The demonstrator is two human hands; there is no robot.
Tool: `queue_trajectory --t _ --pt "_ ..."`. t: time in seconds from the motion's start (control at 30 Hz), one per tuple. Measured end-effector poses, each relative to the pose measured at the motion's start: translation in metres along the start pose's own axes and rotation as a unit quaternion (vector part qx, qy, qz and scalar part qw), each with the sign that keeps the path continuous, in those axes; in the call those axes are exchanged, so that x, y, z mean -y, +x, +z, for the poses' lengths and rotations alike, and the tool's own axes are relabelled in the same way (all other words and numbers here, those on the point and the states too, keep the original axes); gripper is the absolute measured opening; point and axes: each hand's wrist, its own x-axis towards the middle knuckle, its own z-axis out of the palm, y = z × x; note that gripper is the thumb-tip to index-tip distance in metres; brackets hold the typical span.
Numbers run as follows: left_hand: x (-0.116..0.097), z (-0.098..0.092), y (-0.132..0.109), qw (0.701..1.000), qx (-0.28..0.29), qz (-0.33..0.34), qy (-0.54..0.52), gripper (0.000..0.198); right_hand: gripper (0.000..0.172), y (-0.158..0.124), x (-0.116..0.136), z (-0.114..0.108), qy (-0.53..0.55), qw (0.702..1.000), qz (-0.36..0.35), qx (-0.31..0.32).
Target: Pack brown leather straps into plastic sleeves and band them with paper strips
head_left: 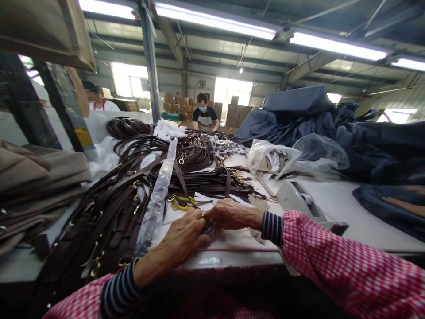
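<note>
At twelve o'clock, at the far side of the worktop (355, 208), is a co-worker (206, 117) in a dark top and apron; a long strip light (215, 20) glows overhead. Cardboard boxes (179, 106) are stacked at eleven o'clock, near a grey post (151, 66). Dark blue fabric (295, 119) is heaped at two o'clock. A crumpled clear plastic bag (320, 153) lies at three o'clock, folded brownish cloth (40, 175) at nine.

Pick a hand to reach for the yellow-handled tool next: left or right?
Probably the left hand: the yellow-handled tool lies just beyond it, while the right hand is farther off.
</note>
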Motion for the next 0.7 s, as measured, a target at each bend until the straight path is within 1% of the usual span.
queue_trajectory --t 0.07,0.13,0.2,0.3,0.37,0.43,0.5,0.57,0.63,0.67,0.7 --pt "0.002 0.001 0.001 1.000 -0.004 -0.016 -0.015 0.023 0.031 -0.004 -0.003 -0.003 0.035 0.999 -0.002 0.019" --pt "0.005 -0.003 0.001 1.000 0.000 -0.024 -0.018 0.018 0.034 -0.008 -0.005 -0.006 0.071 0.997 -0.001 0.035" --pt "0.007 -0.007 0.001 1.000 0.008 -0.021 -0.020 0.014 0.032 -0.010 -0.006 -0.006 0.072 0.997 0.007 0.027" --pt "0.009 -0.008 0.002 1.000 0.023 -0.016 -0.013 0.015 0.025 -0.010 -0.003 0.001 0.026 0.999 0.023 -0.007" --pt "0.007 -0.004 0.004 0.999 0.024 -0.022 0.002 0.018 0.022 -0.008 0.000 0.008 0.007 0.999 0.026 -0.019" --pt "0.003 0.004 0.007 0.999 0.011 -0.044 0.024 0.023 0.019 -0.007 0.002 0.017 -0.011 0.999 0.024 -0.037" --pt "-0.003 0.013 0.011 0.996 -0.017 -0.079 0.043 0.026 0.020 -0.006 0.002 0.024 -0.026 0.998 0.025 -0.058" --pt "-0.006 0.022 0.015 0.993 -0.047 -0.105 0.040 0.025 0.020 -0.006 0.000 0.027 -0.025 0.997 0.027 -0.072" --pt "-0.006 0.026 0.017 0.992 -0.071 -0.107 0.012 0.023 0.018 -0.008 -0.007 0.023 0.039 0.997 0.018 -0.066" --pt "-0.003 0.025 0.017 0.991 -0.083 -0.104 -0.008 0.022 0.021 -0.011 -0.011 0.019 0.092 0.993 0.016 -0.072" --pt "0.000 0.022 0.016 0.990 -0.095 -0.102 -0.031 0.020 0.024 -0.015 -0.017 0.013 0.144 0.985 0.023 -0.092"
